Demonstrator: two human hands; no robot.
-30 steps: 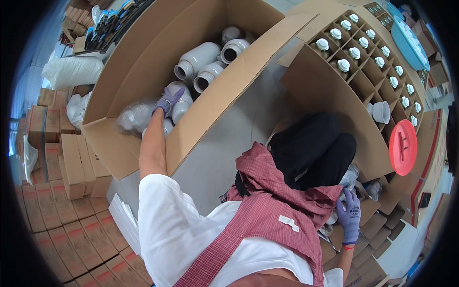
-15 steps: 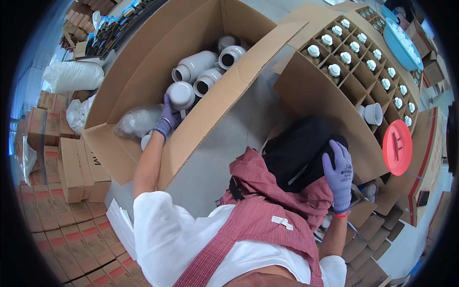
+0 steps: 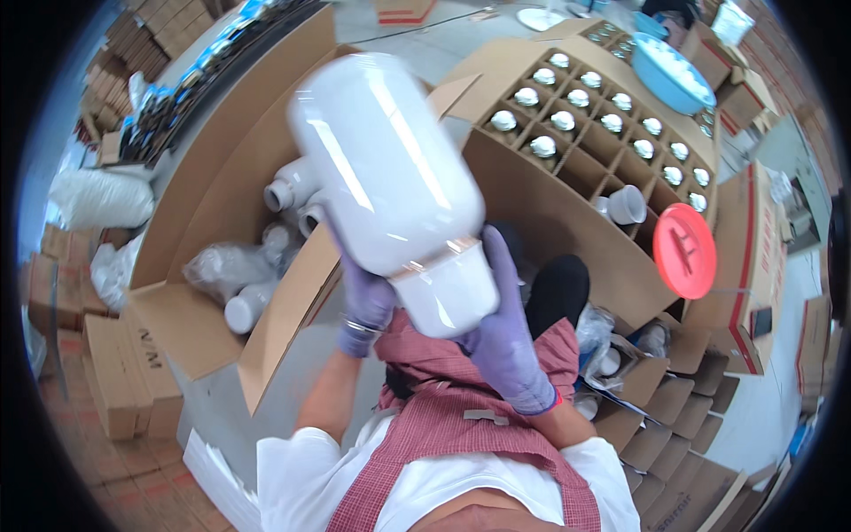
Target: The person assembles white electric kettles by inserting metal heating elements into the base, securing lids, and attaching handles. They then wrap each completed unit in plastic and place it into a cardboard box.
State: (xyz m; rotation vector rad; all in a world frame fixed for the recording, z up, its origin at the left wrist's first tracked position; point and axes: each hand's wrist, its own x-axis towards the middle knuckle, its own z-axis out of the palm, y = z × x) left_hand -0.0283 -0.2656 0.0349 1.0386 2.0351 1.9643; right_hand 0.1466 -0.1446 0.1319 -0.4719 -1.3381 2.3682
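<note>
The large, glossy white plastic bottle (image 3: 386, 164) is tilted in mid-air in front of the person, over the near flap of a large, open brown cardboard box, its broad end away from the body and its narrower end toward it. The grip of the purple-gloved left hand (image 3: 365, 288) grasps it from the left, the fingers partly hidden behind it; the grip of the purple-gloved right hand (image 3: 510, 350) is wrapped round the narrower end.

The large, open brown cardboard box (image 3: 213, 177) stands to the left, with smaller-looking white plastic containers (image 3: 250, 306) and crumpled clear plastic wrap (image 3: 222, 270) inside. Under everything runs a smooth grey floor (image 3: 292, 363), bare between that box and the person. To the upper right is a divided brown cardboard carton (image 3: 550, 222), many cells filled by white-capped bottles (image 3: 543, 146). A round red plastic plate (image 3: 702, 253) rests at its near right corner, and a light blue round basin (image 3: 654, 87) of white pieces sits at its far side. Brown cardboard dividers (image 3: 674, 403) lie at the lower right. Stacked brown cartons (image 3: 124, 377) and a bulky white bag (image 3: 99, 197) line the room's left side.
</note>
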